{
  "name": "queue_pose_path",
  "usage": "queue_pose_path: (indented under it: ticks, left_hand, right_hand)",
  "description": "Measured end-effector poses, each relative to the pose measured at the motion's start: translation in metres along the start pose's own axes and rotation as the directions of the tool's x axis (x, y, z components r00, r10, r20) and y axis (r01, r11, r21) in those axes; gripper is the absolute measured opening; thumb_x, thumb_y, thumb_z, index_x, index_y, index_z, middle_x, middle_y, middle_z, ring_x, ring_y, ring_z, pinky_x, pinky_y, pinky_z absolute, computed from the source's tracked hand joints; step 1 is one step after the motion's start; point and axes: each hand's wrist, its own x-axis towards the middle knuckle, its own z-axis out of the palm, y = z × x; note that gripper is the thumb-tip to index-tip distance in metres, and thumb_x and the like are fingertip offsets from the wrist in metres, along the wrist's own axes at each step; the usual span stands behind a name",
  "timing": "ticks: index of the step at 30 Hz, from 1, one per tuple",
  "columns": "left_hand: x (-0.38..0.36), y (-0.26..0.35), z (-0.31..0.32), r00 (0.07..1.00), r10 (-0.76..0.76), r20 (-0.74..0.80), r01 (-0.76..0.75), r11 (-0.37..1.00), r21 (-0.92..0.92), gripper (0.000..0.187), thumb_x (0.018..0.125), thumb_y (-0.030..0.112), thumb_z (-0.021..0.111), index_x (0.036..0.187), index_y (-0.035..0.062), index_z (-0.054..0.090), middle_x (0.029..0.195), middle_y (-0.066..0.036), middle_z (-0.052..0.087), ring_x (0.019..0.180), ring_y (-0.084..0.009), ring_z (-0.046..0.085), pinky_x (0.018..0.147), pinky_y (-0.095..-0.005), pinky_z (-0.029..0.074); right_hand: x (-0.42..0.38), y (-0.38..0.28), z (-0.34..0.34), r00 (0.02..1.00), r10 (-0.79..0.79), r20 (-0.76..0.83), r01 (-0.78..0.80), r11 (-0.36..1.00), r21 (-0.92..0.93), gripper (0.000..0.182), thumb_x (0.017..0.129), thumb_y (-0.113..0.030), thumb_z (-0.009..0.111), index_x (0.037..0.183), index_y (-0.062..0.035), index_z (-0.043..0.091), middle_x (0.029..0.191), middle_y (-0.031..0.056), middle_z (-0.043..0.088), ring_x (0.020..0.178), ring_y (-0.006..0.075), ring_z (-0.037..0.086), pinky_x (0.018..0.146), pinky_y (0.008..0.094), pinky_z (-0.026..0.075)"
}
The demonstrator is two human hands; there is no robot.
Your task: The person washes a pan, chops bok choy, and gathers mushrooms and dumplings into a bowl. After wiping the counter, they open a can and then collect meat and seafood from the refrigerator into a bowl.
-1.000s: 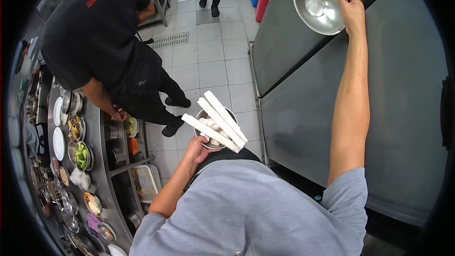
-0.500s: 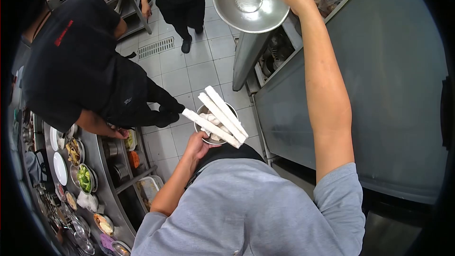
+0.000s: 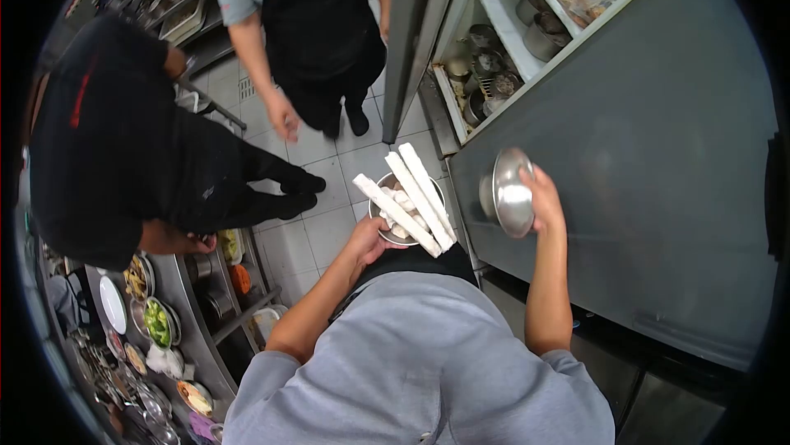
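In my left hand (image 3: pixel 370 241) is a metal bowl (image 3: pixel 372 209), its fingers closed on the near-left rim. Pale, lumpy pieces (image 3: pixel 401 199) lie inside it, and three long white sticks (image 3: pixel 418 190) rest across the top. My right hand (image 3: pixel 543 198) grips an empty-looking metal bowl (image 3: pixel 513 194) by its edge. That bowl is tipped on its side in front of the grey refrigerator door (image 3: pixel 642 140) and is slightly blurred.
An open refrigerator compartment (image 3: pixel 527 29) with metal pots and bagged food is ahead right, its door (image 3: pixel 411 25) swung out. One co-worker (image 3: pixel 317 41) faces me; another (image 3: pixel 107 149) bends at the left counter (image 3: pixel 193 326), which carries plates and bowls of food.
My right hand has brought its bowl down and back from above, tipping it sideways. The co-worker ahead has come closer. My left hand still holds its bowl with the sticks.
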Motion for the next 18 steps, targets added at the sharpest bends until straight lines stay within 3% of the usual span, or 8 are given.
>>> queue_pose_path:
  ticks: [1, 4, 8, 12, 13, 15, 17, 18]
  left_hand:
    - [-0.001, 0.004, 0.003, 1.0, -0.015, -0.006, 0.016, 1.0, 0.016, 0.057, 0.075, 0.0, 0.042, 0.13, -0.0134, 0.037, 0.127, -0.028, 0.051, 0.113, -0.045, 0.058, 0.086, -0.061, 0.055]
    - [0.007, 0.005, -0.007, 0.995, -0.062, 0.076, 0.066, 0.996, -0.053, 0.065, 0.076, 0.0, 0.043, 0.139, -0.0005, 0.028, 0.129, -0.025, 0.049, 0.111, -0.0438, 0.059, 0.077, -0.059, 0.059]
    - [-0.019, 0.021, 0.02, 0.998, -0.015, 0.067, 0.012, 0.999, 0.039, 0.05, 0.077, 0.0, 0.043, 0.125, -0.0135, 0.042, 0.123, -0.027, 0.054, 0.11, -0.0451, 0.059, 0.086, -0.0626, 0.054]
    - [-0.041, 0.033, 0.039, 0.989, 0.055, 0.14, -0.06, 0.998, 0.032, 0.048, 0.078, -0.001, 0.043, 0.124, -0.0129, 0.043, 0.121, -0.026, 0.055, 0.105, -0.0446, 0.062, 0.084, -0.0627, 0.055]
    - [-0.045, 0.034, 0.043, 0.983, 0.079, 0.165, -0.081, 0.997, 0.001, 0.047, 0.078, -0.001, 0.042, 0.124, -0.0127, 0.043, 0.12, -0.026, 0.056, 0.103, -0.0438, 0.063, 0.084, -0.0618, 0.055]
    - [-0.067, 0.045, 0.069, 0.987, 0.123, 0.101, -0.123, 0.992, -0.009, 0.039, 0.076, -0.003, 0.043, 0.113, -0.015, 0.049, 0.108, -0.024, 0.059, 0.093, -0.0365, 0.065, 0.083, -0.0513, 0.057]
    - [-0.07, 0.047, 0.074, 0.987, 0.144, 0.065, -0.142, 0.989, -0.032, 0.029, 0.074, -0.004, 0.045, 0.099, -0.0156, 0.054, 0.097, -0.021, 0.06, 0.084, -0.0312, 0.064, 0.082, -0.0436, 0.057]
    - [-0.053, 0.037, 0.071, 0.981, 0.161, 0.106, -0.161, 0.987, -0.013, 0.037, 0.075, -0.001, 0.045, 0.108, -0.0151, 0.052, 0.106, -0.024, 0.06, 0.092, -0.034, 0.065, 0.086, -0.0449, 0.057]
  right_hand:
    - [-0.01, 0.013, -0.003, 1.0, 0.018, -0.013, -0.018, 1.0, 0.004, 0.04, 0.096, -0.021, 0.06, 0.129, 0.0003, 0.053, 0.111, 0.0098, 0.064, 0.097, 0.017, 0.063, 0.083, 0.0322, 0.052]
    - [-0.048, 0.031, -0.001, 0.999, 0.045, -0.021, -0.045, 0.999, 0.023, 0.035, 0.096, -0.021, 0.06, 0.125, -0.0007, 0.055, 0.108, 0.0086, 0.065, 0.091, 0.0151, 0.063, 0.08, 0.0308, 0.052]
    - [-0.116, 0.018, 0.021, 0.995, -0.071, -0.069, 0.079, 0.99, 0.12, 0.03, 0.097, -0.019, 0.059, 0.122, -0.0015, 0.057, 0.107, 0.0055, 0.065, 0.095, 0.013, 0.061, 0.085, 0.0293, 0.049]
    - [-0.167, 0.001, 0.055, 0.988, -0.148, -0.052, 0.157, 0.951, 0.266, 0.032, 0.096, -0.015, 0.058, 0.125, -0.0013, 0.055, 0.111, 0.0067, 0.064, 0.101, 0.0146, 0.06, 0.09, 0.0293, 0.047]
    - [-0.179, -0.004, 0.065, 0.986, -0.163, -0.031, 0.165, 0.942, 0.293, 0.033, 0.095, -0.012, 0.058, 0.127, -0.0012, 0.054, 0.112, 0.0069, 0.064, 0.102, 0.0146, 0.059, 0.092, 0.0296, 0.046]
    - [-0.198, -0.011, 0.084, 0.981, -0.19, 0.029, 0.172, 0.935, 0.309, 0.041, 0.091, -0.002, 0.056, 0.131, -0.0007, 0.05, 0.117, 0.0077, 0.062, 0.106, 0.0147, 0.058, 0.096, 0.0305, 0.044]
    - [-0.213, 0.009, 0.091, 0.972, -0.228, 0.057, 0.214, 0.959, 0.185, 0.044, 0.089, 0.001, 0.053, 0.132, -0.0001, 0.049, 0.118, 0.0079, 0.061, 0.109, 0.0151, 0.056, 0.097, 0.0304, 0.043]
    - [-0.218, 0.02, 0.08, 0.972, -0.227, 0.061, 0.218, 0.968, 0.122, 0.044, 0.088, 0.001, 0.053, 0.132, 0.0002, 0.049, 0.117, 0.0079, 0.061, 0.109, 0.0153, 0.056, 0.097, 0.0302, 0.042]
